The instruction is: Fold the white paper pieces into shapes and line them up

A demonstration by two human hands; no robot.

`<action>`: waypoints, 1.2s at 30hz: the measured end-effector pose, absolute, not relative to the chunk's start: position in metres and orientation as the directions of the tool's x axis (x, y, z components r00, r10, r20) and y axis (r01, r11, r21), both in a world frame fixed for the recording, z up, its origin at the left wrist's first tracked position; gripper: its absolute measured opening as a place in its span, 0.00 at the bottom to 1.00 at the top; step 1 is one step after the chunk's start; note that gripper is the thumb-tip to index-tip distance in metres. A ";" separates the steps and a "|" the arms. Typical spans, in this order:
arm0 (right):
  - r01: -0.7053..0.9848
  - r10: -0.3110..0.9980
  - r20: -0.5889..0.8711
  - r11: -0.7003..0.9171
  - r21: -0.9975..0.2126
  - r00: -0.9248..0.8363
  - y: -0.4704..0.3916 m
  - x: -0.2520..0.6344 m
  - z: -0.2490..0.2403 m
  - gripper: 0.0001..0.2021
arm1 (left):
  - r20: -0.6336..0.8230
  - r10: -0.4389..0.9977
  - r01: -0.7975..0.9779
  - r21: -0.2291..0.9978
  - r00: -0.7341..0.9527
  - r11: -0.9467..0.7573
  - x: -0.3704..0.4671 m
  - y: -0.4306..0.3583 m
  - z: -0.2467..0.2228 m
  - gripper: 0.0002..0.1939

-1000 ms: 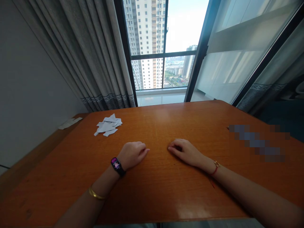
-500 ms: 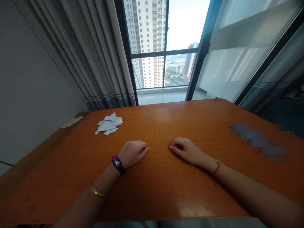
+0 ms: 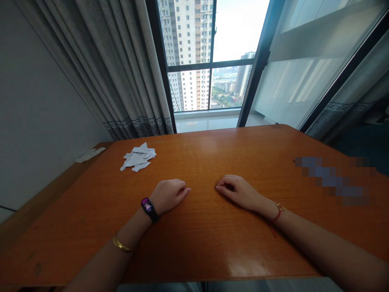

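My left hand (image 3: 170, 196) rests on the wooden table (image 3: 194, 243) with its fingers curled under and the thumb pointing right. It wears a black fitness band (image 3: 148, 209) and a gold bangle (image 3: 121, 244). Opposite it, across a short gap, my right hand (image 3: 238, 191) lies with fingers loosely curled and thumb against them, a dark hollow showing between. A red string bracelet (image 3: 278, 213) circles that wrist. Nothing shows in either hand. Beyond my left hand lies a pile of torn white paper pieces (image 3: 138, 157), touched by neither hand.
At the right side of the table is a pixelated, unreadable patch (image 3: 332, 178). Some pale flat strips (image 3: 90, 154) lie on a ledge at the left wall. Grey curtains (image 3: 127, 73) and a window stand behind the table's far edge.
The view has shifted very slightly. Both hands and the paper pile stay in the same places on the table.
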State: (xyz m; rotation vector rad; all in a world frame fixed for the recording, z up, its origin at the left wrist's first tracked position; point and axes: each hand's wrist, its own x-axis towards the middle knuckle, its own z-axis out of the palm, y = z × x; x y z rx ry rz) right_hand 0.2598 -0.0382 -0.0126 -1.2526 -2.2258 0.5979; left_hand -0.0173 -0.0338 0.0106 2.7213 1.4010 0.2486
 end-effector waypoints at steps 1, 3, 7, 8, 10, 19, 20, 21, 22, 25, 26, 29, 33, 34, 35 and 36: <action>0.642 0.869 0.218 0.479 -0.598 -0.445 -0.038 0.260 -0.013 0.08 | 0.109 0.812 0.801 0.135 0.573 -0.583 -0.017 -0.034 0.011 0.19; 0.639 0.866 0.224 0.484 -0.598 -0.447 -0.038 0.261 -0.013 0.09 | 0.108 0.810 0.800 0.129 0.576 -0.586 -0.017 -0.034 0.011 0.19; 0.633 0.862 0.235 0.492 -0.598 -0.449 -0.037 0.262 -0.015 0.09 | 0.103 0.814 0.805 0.126 0.571 -0.580 -0.018 -0.034 0.011 0.19; 0.633 0.862 0.235 0.493 -0.597 -0.449 -0.037 0.262 -0.016 0.09 | 0.102 0.817 0.807 0.126 0.567 -0.576 -0.018 -0.033 0.011 0.19; 0.632 0.863 0.232 0.491 -0.600 -0.450 -0.037 0.263 -0.016 0.09 | 0.099 0.822 0.812 0.129 0.560 -0.569 -0.018 -0.033 0.011 0.18; 0.629 0.871 0.228 0.475 -0.616 -0.435 -0.038 0.263 -0.016 0.09 | 0.119 0.858 0.837 0.191 0.499 -0.513 -0.015 -0.038 0.020 0.11; 0.626 0.871 0.229 0.475 -0.618 -0.435 -0.038 0.263 -0.016 0.09 | 0.121 0.859 0.838 0.192 0.497 -0.511 -0.015 -0.038 0.020 0.10; 0.624 0.870 0.231 0.476 -0.619 -0.435 -0.038 0.263 -0.016 0.09 | 0.124 0.859 0.838 0.189 0.497 -0.512 -0.015 -0.038 0.020 0.09; 0.623 0.870 0.233 0.478 -0.619 -0.435 -0.038 0.263 -0.015 0.09 | 0.125 0.857 0.837 0.184 0.500 -0.515 -0.015 -0.038 0.020 0.08; 0.625 0.870 0.233 0.478 -0.617 -0.435 -0.038 0.262 -0.015 0.08 | 0.130 0.849 0.832 0.167 0.513 -0.528 -0.015 -0.038 0.018 0.07; 0.627 0.870 0.232 0.477 -0.616 -0.435 -0.038 0.262 -0.015 0.08 | 0.133 0.847 0.831 0.164 0.515 -0.531 -0.016 -0.037 0.018 0.07; 0.627 0.868 0.231 0.480 -0.614 -0.439 -0.037 0.263 -0.016 0.08 | 0.136 0.847 0.832 0.159 0.514 -0.531 -0.016 -0.037 0.016 0.05; 0.622 0.867 0.235 0.482 -0.617 -0.439 -0.037 0.264 -0.016 0.09 | 0.129 0.849 0.833 0.167 0.512 -0.527 -0.015 -0.037 0.016 0.04; 0.622 0.868 0.234 0.480 -0.619 -0.437 -0.038 0.263 -0.016 0.09 | 0.129 0.849 0.832 0.170 0.513 -0.528 -0.016 -0.037 0.016 0.04; 0.620 0.869 0.234 0.479 -0.621 -0.437 -0.038 0.263 -0.016 0.09 | 0.130 0.848 0.831 0.173 0.514 -0.529 -0.016 -0.037 0.016 0.03; 0.619 0.868 0.234 0.479 -0.622 -0.437 -0.038 0.263 -0.015 0.09 | 0.131 0.847 0.829 0.176 0.515 -0.531 -0.016 -0.037 0.016 0.03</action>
